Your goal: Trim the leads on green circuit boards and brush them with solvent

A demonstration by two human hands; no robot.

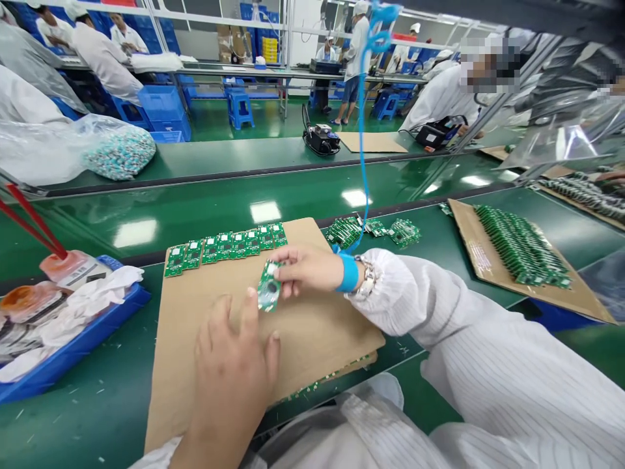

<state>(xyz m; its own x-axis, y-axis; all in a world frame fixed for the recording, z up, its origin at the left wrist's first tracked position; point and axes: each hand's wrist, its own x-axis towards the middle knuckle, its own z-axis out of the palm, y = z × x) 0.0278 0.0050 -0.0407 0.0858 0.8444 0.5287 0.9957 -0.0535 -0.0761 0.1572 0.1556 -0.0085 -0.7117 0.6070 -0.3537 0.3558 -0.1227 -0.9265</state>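
Note:
Between the thumb and fingers of my right hand [305,270] is a small green circuit board [268,286], held just above a brown cardboard sheet [195,352]. A blue wrist strap with a coiled cord [362,124] circles my right wrist. My left hand [237,358] is over the cardboard with its fingers spread and nothing in them, the fingertips close to the board's lower left edge. Along the sheet's far edge lies a row of circuit boards [224,246]. Beyond my right hand, more boards [344,231] sit in a loose pile on the green bench.
At left stands a blue tray [97,326] with white cloths and an orange-topped container. Another cardboard sheet [469,254] at right carries stacked boards [522,247]. A bag of small blue and white parts [122,153] rests across the line. Co-workers in white sit beyond.

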